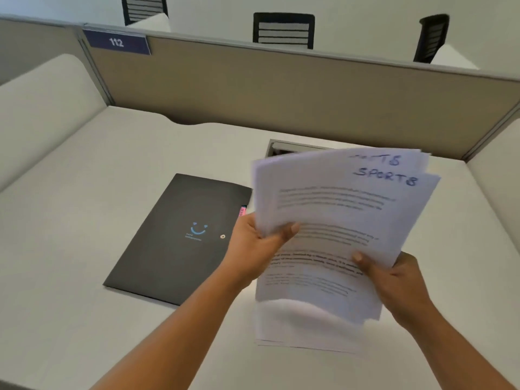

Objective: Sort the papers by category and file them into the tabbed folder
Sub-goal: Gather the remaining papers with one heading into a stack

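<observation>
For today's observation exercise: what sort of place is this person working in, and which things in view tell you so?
Probably an office or study hall with partitioned desks: a divider panel bearing a "112" number plate, a white desk, and rows of black chairs beyond.

A pale desk (112,164) fills a cubicle, closed at its far edge by a tan partition (281,88) with a grey top rail. A blue plate reading 112 (116,42) sits at the partition's upper left corner. A grey cable hatch (292,146) is set near the desk's far edge. Beyond stand three black slatted chairs (283,30) against white desks.
</observation>
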The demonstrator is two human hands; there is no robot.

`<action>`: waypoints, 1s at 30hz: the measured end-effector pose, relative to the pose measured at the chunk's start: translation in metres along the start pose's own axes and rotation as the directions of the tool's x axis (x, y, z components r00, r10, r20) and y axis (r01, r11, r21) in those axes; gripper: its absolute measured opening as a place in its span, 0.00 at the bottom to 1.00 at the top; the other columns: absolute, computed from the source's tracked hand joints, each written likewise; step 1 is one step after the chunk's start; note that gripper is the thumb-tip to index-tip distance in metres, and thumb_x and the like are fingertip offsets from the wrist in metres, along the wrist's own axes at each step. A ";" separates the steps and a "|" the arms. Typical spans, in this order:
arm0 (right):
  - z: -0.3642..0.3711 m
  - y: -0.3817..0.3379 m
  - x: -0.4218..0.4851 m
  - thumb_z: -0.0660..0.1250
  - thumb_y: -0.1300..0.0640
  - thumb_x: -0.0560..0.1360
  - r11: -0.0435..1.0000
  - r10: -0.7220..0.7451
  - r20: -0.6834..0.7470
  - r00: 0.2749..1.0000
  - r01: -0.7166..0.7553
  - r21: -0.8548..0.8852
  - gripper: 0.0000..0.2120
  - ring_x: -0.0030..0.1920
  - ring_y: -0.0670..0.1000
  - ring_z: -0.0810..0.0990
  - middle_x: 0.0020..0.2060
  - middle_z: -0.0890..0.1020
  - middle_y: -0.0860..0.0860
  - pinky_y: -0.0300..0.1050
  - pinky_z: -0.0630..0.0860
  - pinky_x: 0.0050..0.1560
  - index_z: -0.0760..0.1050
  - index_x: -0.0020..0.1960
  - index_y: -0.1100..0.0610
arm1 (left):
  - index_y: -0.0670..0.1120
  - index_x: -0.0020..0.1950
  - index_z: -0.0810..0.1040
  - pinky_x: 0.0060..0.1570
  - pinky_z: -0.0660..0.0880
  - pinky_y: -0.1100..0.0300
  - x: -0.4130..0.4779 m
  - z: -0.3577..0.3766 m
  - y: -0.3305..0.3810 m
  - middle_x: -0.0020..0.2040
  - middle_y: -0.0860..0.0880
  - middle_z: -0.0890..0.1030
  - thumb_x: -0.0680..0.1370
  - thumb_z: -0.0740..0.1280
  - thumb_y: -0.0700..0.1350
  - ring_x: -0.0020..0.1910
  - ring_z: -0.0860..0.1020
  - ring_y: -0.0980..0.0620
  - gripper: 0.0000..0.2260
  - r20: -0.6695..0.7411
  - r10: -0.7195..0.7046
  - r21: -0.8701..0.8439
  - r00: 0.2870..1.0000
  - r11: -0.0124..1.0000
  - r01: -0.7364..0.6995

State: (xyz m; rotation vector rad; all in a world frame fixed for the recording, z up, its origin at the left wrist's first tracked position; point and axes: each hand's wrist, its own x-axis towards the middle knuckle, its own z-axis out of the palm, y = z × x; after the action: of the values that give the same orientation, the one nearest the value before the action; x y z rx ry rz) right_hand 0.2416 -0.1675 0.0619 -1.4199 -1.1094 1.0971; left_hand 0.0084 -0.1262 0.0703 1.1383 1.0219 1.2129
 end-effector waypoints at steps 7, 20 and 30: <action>0.003 -0.019 -0.003 0.74 0.56 0.66 0.980 -0.199 0.029 0.980 0.199 -0.008 0.14 0.48 0.46 0.85 0.46 0.86 0.40 0.39 0.82 0.40 0.82 0.49 0.42 | 0.56 0.50 0.84 0.49 0.82 0.52 -0.007 0.015 -0.003 0.49 0.53 0.86 0.72 0.75 0.36 0.50 0.84 0.51 0.15 0.007 0.123 0.071 0.992 0.990 -0.123; -0.008 -0.015 -0.003 0.73 0.58 0.67 0.971 -0.240 0.076 0.968 0.238 0.032 0.17 0.50 0.48 0.84 0.48 0.86 0.45 0.40 0.80 0.44 0.82 0.48 0.36 | 0.38 0.55 0.82 0.53 0.78 0.57 0.000 0.011 0.002 0.55 0.44 0.83 0.70 0.76 0.37 0.57 0.81 0.47 0.14 0.050 0.375 0.139 0.926 0.915 -0.378; -0.007 -0.001 0.001 0.73 0.58 0.67 0.984 -0.174 0.113 0.978 0.170 0.045 0.21 0.54 0.52 0.83 0.52 0.85 0.47 0.49 0.83 0.49 0.80 0.51 0.34 | 0.68 0.48 0.82 0.48 0.82 0.56 -0.008 0.021 -0.011 0.46 0.62 0.85 0.72 0.74 0.37 0.47 0.84 0.57 0.23 -0.025 0.212 0.190 0.977 0.960 -0.204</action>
State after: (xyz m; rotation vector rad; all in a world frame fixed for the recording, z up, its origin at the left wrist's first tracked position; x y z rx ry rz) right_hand 0.2490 -0.1678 0.0636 -1.2202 -1.2656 1.0801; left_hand 0.0304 -0.1360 0.0630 1.3989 1.0882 1.3341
